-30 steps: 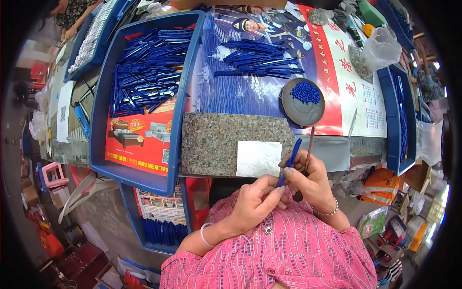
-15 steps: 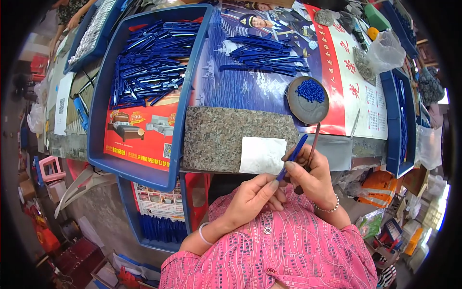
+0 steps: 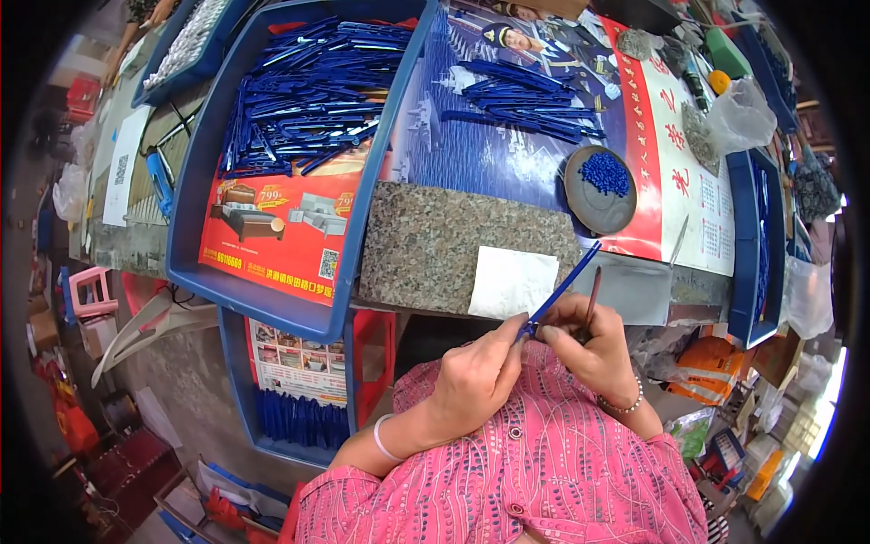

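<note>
The left hand (image 3: 476, 381) has slid up the blue pen (image 3: 560, 292) until its fingertips meet the right hand (image 3: 589, 344).

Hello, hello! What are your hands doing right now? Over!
Left hand and right hand both pinch one blue pen. Right hand also holds a thin brown stick. White paper lies just ahead on the stone slab. Nothing blocking.

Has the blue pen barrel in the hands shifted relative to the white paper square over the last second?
No clear shift. The blue pen barrel still slants up to the right beside the white paper square, pinched by the left hand and right hand.
</note>
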`<state>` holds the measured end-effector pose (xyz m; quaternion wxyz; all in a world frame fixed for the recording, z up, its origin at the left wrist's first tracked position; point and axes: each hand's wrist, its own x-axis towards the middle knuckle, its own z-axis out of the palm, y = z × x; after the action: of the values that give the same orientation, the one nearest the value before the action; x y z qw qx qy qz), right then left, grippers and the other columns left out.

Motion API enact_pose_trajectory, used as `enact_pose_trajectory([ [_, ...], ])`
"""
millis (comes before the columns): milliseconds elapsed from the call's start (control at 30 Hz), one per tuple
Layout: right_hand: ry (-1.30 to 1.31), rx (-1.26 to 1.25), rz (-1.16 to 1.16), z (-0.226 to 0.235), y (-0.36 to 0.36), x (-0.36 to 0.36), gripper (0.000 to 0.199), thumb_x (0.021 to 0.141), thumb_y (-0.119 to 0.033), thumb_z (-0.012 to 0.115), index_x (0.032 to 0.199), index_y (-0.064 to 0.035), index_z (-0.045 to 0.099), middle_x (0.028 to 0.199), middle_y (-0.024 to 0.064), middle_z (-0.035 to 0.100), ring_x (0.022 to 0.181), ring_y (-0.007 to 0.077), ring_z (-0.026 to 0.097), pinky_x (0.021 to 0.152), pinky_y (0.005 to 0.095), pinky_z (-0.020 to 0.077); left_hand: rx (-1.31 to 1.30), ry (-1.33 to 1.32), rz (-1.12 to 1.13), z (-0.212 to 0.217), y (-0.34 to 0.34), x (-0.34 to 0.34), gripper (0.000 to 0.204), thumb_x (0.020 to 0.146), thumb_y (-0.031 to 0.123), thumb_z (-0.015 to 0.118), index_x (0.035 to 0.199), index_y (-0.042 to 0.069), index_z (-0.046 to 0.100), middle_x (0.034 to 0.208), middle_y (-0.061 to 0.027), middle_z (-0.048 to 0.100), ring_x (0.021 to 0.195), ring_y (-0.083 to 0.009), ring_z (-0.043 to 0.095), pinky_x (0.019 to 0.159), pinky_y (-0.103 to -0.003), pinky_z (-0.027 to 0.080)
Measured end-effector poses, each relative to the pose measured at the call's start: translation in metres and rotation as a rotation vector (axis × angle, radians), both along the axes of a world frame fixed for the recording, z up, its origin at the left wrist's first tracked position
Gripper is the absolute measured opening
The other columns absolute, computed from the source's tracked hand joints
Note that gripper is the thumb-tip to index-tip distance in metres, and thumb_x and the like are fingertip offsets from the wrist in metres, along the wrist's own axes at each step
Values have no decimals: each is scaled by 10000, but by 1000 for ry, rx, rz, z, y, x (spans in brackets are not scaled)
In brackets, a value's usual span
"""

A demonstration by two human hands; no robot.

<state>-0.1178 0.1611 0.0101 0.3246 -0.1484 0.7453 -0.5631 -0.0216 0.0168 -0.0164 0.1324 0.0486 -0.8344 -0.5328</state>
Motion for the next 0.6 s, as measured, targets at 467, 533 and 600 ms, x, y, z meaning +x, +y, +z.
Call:
enact_pose_trajectory([
  [467, 230, 85, 75, -4, -4, 13, 88, 772, -21, 622, 827, 30, 576, 669, 26, 581, 583, 55, 502, 514, 209, 404, 14, -7, -21, -6, 6, 8, 344, 817, 17, 572, 1139, -77, 497, 811, -196, 617, 665, -287, 638, 574, -353, 510],
  [533, 193, 113, 68, -6, -5, 12, 112, 775, -51, 631, 828, 32, 578, 666, 55, 581, 572, 78, 519, 513, 232, 416, 49, -42, -14, -9, 6, 9, 339, 831, 33, 569, 1146, -69, 497, 824, -195, 624, 668, -264, 649, 581, -341, 517],
  [600, 147, 174, 101, -3, -6, 7, 123, 812, -83, 604, 841, 35, 584, 666, 82, 583, 576, 108, 543, 525, 253, 435, 602, -306, -48, -13, 5, 10, 309, 896, 107, 536, 1166, -40, 502, 867, -161, 643, 700, -188, 655, 612, -295, 528],
])
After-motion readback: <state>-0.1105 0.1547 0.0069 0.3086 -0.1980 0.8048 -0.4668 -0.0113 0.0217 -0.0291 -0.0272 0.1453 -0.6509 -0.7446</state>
